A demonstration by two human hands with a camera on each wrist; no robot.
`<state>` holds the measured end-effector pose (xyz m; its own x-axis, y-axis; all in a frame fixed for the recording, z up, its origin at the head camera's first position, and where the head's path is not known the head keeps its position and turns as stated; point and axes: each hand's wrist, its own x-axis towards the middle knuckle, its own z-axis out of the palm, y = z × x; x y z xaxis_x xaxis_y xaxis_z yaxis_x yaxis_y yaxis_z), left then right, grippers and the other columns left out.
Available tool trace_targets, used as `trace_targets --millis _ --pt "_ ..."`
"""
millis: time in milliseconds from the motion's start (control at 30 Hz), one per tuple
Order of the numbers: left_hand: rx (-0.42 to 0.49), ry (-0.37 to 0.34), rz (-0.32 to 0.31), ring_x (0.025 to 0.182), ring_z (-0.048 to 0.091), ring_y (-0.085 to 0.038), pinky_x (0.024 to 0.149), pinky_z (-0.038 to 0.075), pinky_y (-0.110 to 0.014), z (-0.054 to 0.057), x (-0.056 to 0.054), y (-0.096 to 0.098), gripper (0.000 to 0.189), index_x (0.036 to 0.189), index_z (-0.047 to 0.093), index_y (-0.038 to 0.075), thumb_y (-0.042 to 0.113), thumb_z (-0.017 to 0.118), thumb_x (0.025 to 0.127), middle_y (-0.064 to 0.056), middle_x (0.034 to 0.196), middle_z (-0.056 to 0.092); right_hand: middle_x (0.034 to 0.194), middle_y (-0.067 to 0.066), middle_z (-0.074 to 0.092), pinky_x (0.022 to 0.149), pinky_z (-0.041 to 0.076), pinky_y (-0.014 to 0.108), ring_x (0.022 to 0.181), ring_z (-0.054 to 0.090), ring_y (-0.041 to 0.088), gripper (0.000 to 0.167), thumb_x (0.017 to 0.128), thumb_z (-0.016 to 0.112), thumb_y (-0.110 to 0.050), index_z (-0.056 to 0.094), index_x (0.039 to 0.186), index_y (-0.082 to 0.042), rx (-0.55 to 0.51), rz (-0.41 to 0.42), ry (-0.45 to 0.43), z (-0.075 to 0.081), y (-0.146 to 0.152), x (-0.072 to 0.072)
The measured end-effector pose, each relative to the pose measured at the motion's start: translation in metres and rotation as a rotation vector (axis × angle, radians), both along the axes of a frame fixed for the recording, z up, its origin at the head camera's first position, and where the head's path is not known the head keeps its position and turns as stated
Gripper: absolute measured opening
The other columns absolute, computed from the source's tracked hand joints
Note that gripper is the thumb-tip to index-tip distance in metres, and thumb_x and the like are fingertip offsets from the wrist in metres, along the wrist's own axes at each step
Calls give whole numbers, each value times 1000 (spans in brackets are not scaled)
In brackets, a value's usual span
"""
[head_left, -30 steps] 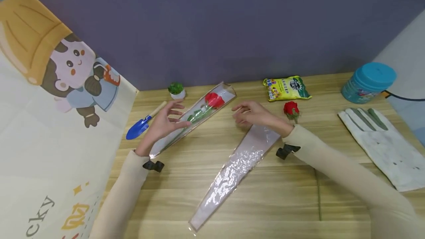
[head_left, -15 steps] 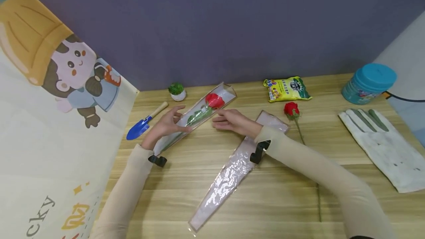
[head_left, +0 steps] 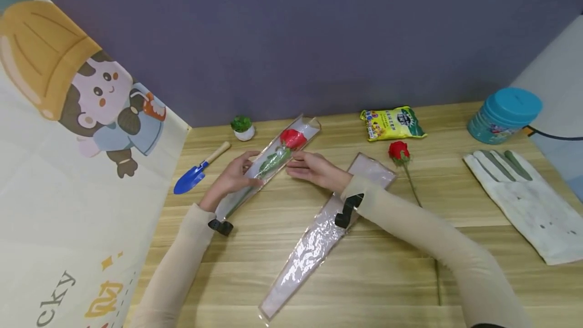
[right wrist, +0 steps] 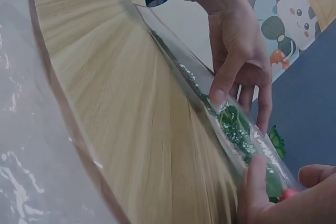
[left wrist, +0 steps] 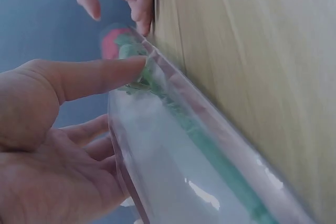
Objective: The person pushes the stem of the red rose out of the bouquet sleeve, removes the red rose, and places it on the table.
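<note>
A red artificial rose (head_left: 293, 139) with green leaves lies inside a clear, long tapered sleeve (head_left: 236, 197), slanting across the back of the table. My left hand (head_left: 239, 173) grips this sleeve around its middle; in the left wrist view the thumb (left wrist: 100, 77) crosses its front while the fingers are at the far edge. Close to the bloom is my right hand (head_left: 314, 170), its fingertips right at the sleeve's near edge. From the right wrist view, its fingers (right wrist: 255, 182) overlap that edge and the thumb stands apart. A second sleeve (head_left: 314, 237), with no flower showing, lies under my right forearm.
Another red rose (head_left: 399, 152) lies to the right, its stem partly hidden beneath my sleeve. A blue trowel (head_left: 190, 180) and potted plant (head_left: 243, 128) are at the left. Toward the back right are a yellow packet (head_left: 393, 123), a blue-lidded tub (head_left: 505, 115) and gloves (head_left: 528, 206).
My right hand has moved left, from above the second sleeve to the wrapped rose's edge. My left hand has closed in on the sleeve, which has shifted slightly.
</note>
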<state>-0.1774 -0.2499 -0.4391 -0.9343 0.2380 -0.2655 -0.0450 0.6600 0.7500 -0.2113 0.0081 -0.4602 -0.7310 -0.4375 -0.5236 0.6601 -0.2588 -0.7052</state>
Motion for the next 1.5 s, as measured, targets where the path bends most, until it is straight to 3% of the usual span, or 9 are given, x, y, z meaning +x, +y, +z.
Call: trace_targets --millis 100,233,300,400,633,800,1000,1267,1500 --pt "30 17 -10 136 53 -44 116 45 -61 0 3 4 89 160 40 15 8 86 83 -26 144 57 151 26 54 113 54 38 139 57 39 45 109 50 -15 46 151 1 46 0 32 -1 3 1" --pt "86 31 -29 134 56 -44 115 47 -61 3 9 10 87 158 42 15 6 86 83 -25 139 59 124 15 72 95 63 30 109 73 25 36 106 57 -14 57 139 1 134 8 117 2 9 6" --pt "109 41 -38 132 58 -42 114 48 -58 6 11 13 86 158 43 16 6 85 84 -24 138 59 111 8 73 91 64 29 98 73 18 30 104 62 -14 60 131 -1 170 8 169 6 13 9" --pt "160 58 -42 123 63 -40 105 55 -52 10 16 20 84 156 44 15 3 84 84 -24 132 63 103 2 71 92 64 31 96 69 17 31 101 67 -14 60 128 -2 207 4 242 12 18 15" --pt "244 82 -52 103 71 -29 79 60 -30 10 29 42 82 155 45 16 6 85 85 -22 123 69 108 -3 71 104 59 46 101 71 18 56 98 73 -19 50 146 -3 267 -68 337 22 29 26" --pt "292 101 -74 103 74 -32 79 63 -34 9 37 60 83 155 44 16 8 86 85 -22 124 71 127 13 68 102 60 47 89 70 9 57 97 74 -16 47 146 -5 285 -109 387 23 35 32" --pt "372 105 -79 105 75 -35 82 66 -38 10 40 77 87 157 39 13 3 85 83 -24 126 70 145 25 61 100 62 41 100 73 14 63 99 72 -17 37 150 -6 272 -136 434 25 42 38" --pt "388 69 -39 109 74 -40 85 66 -44 7 42 88 96 159 36 20 4 88 80 -24 133 70 146 19 61 103 60 38 100 71 10 65 98 72 -14 39 153 -8 250 -188 430 27 52 39" --pt "370 3 -48 107 75 -40 84 66 -43 5 50 90 93 159 37 16 8 88 82 -27 138 66 123 0 69 98 60 31 96 69 7 61 97 72 -13 43 151 -12 237 -252 413 34 65 35"
